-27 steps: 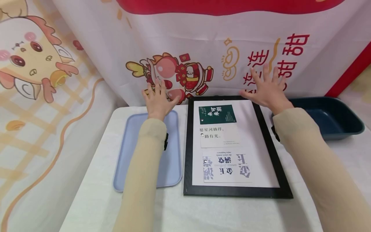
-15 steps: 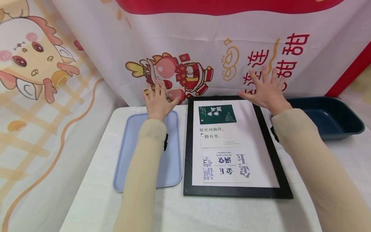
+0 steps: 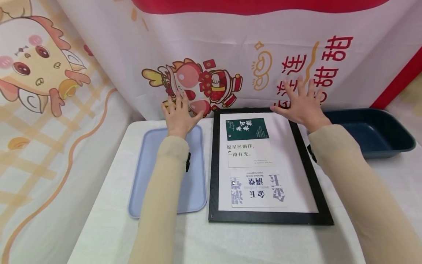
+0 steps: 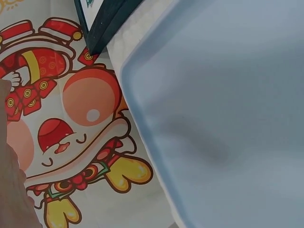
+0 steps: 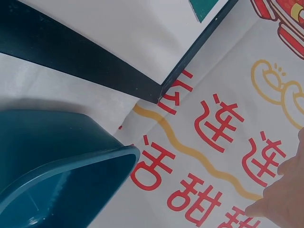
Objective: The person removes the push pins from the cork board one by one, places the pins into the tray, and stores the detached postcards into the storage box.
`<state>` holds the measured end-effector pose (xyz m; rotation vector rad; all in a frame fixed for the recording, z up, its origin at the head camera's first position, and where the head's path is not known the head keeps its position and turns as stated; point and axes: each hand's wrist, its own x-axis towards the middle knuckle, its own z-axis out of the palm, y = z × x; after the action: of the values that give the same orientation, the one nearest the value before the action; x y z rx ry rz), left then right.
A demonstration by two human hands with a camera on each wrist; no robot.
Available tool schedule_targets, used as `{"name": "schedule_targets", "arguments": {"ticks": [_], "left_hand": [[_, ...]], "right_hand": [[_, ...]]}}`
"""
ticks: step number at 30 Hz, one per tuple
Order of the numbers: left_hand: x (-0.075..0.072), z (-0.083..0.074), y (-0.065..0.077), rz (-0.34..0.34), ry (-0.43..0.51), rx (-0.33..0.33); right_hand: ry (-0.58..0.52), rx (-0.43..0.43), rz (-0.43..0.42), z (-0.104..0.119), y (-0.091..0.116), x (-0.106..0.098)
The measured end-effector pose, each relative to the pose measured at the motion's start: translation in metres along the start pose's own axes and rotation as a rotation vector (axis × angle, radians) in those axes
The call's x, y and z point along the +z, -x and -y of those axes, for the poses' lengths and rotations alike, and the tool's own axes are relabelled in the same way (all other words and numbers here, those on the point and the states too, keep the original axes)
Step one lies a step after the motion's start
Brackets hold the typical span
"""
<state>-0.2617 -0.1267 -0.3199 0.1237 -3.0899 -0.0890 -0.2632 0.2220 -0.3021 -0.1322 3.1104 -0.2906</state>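
Observation:
With fingers spread, my left hand [image 3: 180, 119] hovers above the far end of a light blue tray [image 3: 194, 190] and holds nothing. My right hand [image 3: 304, 104] is likewise spread and bare, raised over the far right corner of a black-framed white board [image 3: 214, 165]. Three cards lie in a column on the board: a dark green one [image 3: 260, 132] at the far side, a white one [image 3: 250, 161] with black writing in the middle, and a white one with purple characters [image 3: 258, 189] nearest me. Each wrist view catches only part of its hand at the edge.
A dark teal basin [image 3: 369, 134] stands right of the board, partly behind my right sleeve. The white-covered table [image 3: 244, 242] meets a printed cloth backdrop [image 3: 211, 44] at its far edge, and another patterned cloth [image 3: 39, 135] hangs on the left.
My right hand has shifted very slightly left. The view has tilted a touch; my left hand, the tray, the board and the cards stay as they were.

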Motion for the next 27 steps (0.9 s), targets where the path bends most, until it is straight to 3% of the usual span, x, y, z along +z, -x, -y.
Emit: {"name": "schedule_targets", "arguments": {"ticks": [27], "left_hand": [[0.013,0.004,-0.004,0.048,0.016,0.032]], "right_hand": [[0.003,0.004,0.018,-0.005,-0.002,0.023]]}}
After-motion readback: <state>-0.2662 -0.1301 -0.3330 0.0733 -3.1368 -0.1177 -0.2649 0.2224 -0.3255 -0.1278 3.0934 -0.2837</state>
